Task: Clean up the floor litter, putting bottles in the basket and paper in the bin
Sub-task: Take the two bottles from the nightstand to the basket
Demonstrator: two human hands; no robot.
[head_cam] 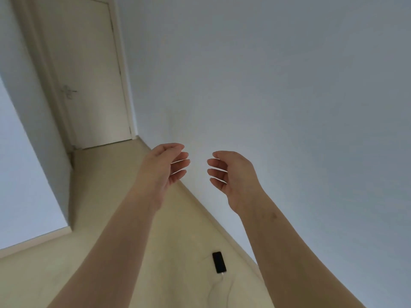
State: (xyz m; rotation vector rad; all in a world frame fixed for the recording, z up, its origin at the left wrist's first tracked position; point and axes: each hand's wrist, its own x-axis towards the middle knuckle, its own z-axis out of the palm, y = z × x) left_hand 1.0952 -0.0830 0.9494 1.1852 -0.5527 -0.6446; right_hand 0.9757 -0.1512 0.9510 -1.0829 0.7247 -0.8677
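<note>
**Both hands empty; no litter, basket or bin in view**

Progress: I cannot grade the task from this view. I see no bottles, no paper, no basket and no bin anywhere in frame, so their whereabouts are unknown to me. The visible stretch of floor (178, 230) carries only a dark phone (219, 262) with a pale cable (216, 287) trailing from its near end, lying near the base of the wall (278, 85). I judge the phone to be no part of the litter. A closed door (89, 74) stands at the far end of the passage. Whether collection is finished or not begun, I cannot say; the floor shown here is free of litter.

Hand pose: Both forearms are raised and extended forward, roughly level with each other. The left hand (165, 165) and right hand (231, 172) face one another, palms inward, fingers loosely curled and spread, with a clear gap between them. Neither hand grasps anything; both are released and touch nothing.

Next, in my judgement: the view must turn toward the remaining floor to locate any litter and the two containers.
</note>
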